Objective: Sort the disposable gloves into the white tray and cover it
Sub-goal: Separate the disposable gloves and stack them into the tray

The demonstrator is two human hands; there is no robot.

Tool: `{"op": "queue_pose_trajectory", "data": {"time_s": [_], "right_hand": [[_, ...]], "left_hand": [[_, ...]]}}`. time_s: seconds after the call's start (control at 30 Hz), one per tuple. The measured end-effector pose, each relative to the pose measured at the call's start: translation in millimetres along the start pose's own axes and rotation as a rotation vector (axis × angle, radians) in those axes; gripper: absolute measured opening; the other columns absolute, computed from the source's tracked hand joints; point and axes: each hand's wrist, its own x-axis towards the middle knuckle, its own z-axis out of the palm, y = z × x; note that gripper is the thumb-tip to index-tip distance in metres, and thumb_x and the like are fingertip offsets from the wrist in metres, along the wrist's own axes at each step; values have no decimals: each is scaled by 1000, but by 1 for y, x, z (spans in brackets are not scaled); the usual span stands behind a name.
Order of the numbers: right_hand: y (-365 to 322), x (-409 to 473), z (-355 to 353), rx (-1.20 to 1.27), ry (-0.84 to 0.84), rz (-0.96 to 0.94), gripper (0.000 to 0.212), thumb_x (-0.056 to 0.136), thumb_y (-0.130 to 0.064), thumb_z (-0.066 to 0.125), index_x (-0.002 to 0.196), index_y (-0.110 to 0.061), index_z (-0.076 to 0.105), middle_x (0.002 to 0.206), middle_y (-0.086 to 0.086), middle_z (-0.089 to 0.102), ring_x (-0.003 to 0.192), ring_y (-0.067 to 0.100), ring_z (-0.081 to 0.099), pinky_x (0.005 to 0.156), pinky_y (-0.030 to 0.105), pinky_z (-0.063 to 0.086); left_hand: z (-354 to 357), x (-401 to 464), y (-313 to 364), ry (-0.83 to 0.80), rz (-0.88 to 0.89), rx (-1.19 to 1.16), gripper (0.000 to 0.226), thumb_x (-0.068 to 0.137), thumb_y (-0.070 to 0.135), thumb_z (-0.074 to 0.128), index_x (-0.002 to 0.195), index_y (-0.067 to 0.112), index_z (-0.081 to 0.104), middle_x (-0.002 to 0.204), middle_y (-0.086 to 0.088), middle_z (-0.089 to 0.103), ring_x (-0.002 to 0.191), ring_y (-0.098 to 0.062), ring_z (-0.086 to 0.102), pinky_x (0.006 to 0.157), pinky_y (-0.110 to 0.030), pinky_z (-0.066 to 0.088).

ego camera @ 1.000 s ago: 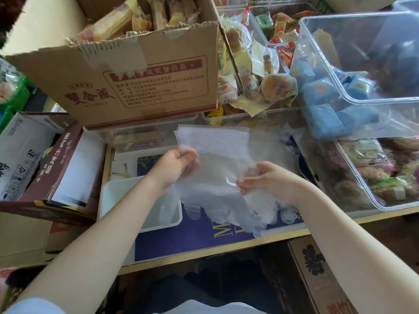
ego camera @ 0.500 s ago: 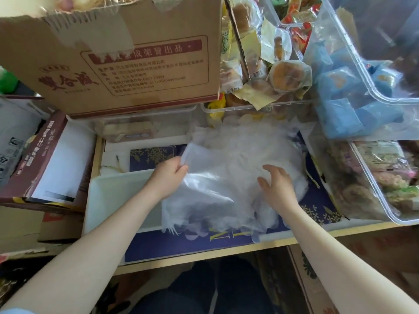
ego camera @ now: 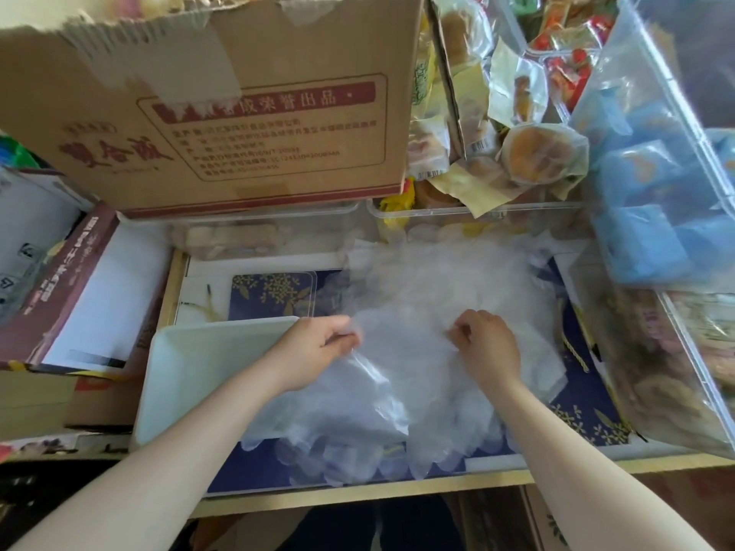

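A: Where was the pile of disposable gloves (ego camera: 433,312)?

B: It lay on the blue patterned mat (ego camera: 588,415), in the middle of the table (ego camera: 358,497), just right of the white tray (ego camera: 199,367). Its near edge, with the thin glove fingers, reached almost to the near edge of the table.

A: What did the left hand (ego camera: 314,351) do?

B: Its fingers were curled and they pinched a bunch of the thin gloves at the left side of the pile, beside the right rim of the tray. The forearm passed over the near right corner of the tray.

A: And the right hand (ego camera: 489,344)?

B: It was on top of the pile, a little to the right. Its fingers were bent and seemed to pinch the film, but the fingertips were partly hidden, so I could not tell it for sure.

A: What stood around?

B: A big cardboard box (ego camera: 222,113) with red print was at the far side, on clear containers. Clear bins with wrapped snacks (ego camera: 545,153) and blue packets (ego camera: 652,216) were at the right. A brown and white carton (ego camera: 79,296) was at the left.
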Motion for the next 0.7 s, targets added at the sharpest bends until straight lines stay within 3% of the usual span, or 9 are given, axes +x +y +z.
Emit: {"op": "queue_pose_trajectory", "data": {"time_s": [0.07, 0.13, 0.23, 0.3, 0.37, 0.43, 0.53, 0.6, 0.7], "right_hand": [[-4, -3, -10, 65, 140, -114, 4, 84, -12, 64, 82, -9, 65, 76, 6, 60, 73, 30, 55, 59, 32, 39], [-10, -11, -22, 88, 302, -297, 4, 78, -8, 67, 74, -8, 65, 69, 6, 61, 61, 29, 55, 53, 27, 38], [-20, -21, -37, 13, 387, -476, 20, 82, -23, 53, 70, -12, 65, 68, 2, 60, 59, 24, 54, 47, 23, 38], [-26, -27, -44, 44, 388, -484, 23, 82, -28, 51, 71, -14, 65, 70, -1, 59, 63, 16, 52, 44, 24, 37], [-30, -34, -50, 100, 369, -452, 22, 82, -32, 51, 74, -17, 66, 72, -3, 60, 68, 15, 49, 46, 21, 34], [-32, -38, -54, 144, 353, -444, 22, 82, -34, 52, 76, -17, 65, 75, -4, 60, 69, 15, 48, 48, 19, 32], [-33, -45, -60, 142, 329, -495, 22, 82, -37, 55, 79, -17, 66, 78, -5, 61, 62, 11, 52, 50, 21, 41], [-30, -48, -61, 124, 343, -508, 31, 80, -46, 57, 91, -19, 65, 93, -3, 63, 82, 17, 57, 68, 27, 46], [-23, -50, -68, 292, 287, -181, 75, 71, -62, 62, 133, -25, 41, 138, -3, 42, 129, 12, 32, 105, 31, 23]], "left_hand": [[0, 2, 3, -5, 96, 16, 19, 91, 29, 56, 85, 14, 66, 95, 1, 61, 85, -3, 54, 76, -14, 38], [2, 1, 11, -19, 169, 30, 13, 90, 30, 58, 84, 22, 66, 121, 11, 49, 107, 6, 47, 90, -7, 33], [7, 1, 22, -41, 270, 113, 15, 90, 31, 58, 83, 23, 68, 145, 19, 20, 129, 9, 24, 100, 1, 13], [10, 2, 31, -70, 326, 152, 19, 90, 28, 58, 85, 16, 71, 142, 24, 19, 128, 11, 21, 96, 4, 10], [14, 2, 38, -101, 353, 145, 18, 90, 25, 59, 87, 13, 72, 132, 25, 33, 117, 13, 35, 93, 4, 19], [19, 1, 42, -103, 388, 126, 18, 90, 26, 61, 90, 12, 73, 121, 16, 46, 106, 5, 49, 92, -4, 32], [23, -3, 41, -57, 462, 120, 29, 88, 38, 56, 91, 14, 72, 101, 15, 58, 92, 2, 57, 82, -11, 41], [23, -7, 41, -25, 506, 144, 29, 87, 33, 55, 92, 10, 72, 93, 16, 61, 87, 4, 57, 77, -8, 41], [18, -12, 38, 26, 532, 154, 29, 84, 31, 55, 93, 10, 73, 92, 16, 62, 89, 15, 53, 79, -2, 39]]}}
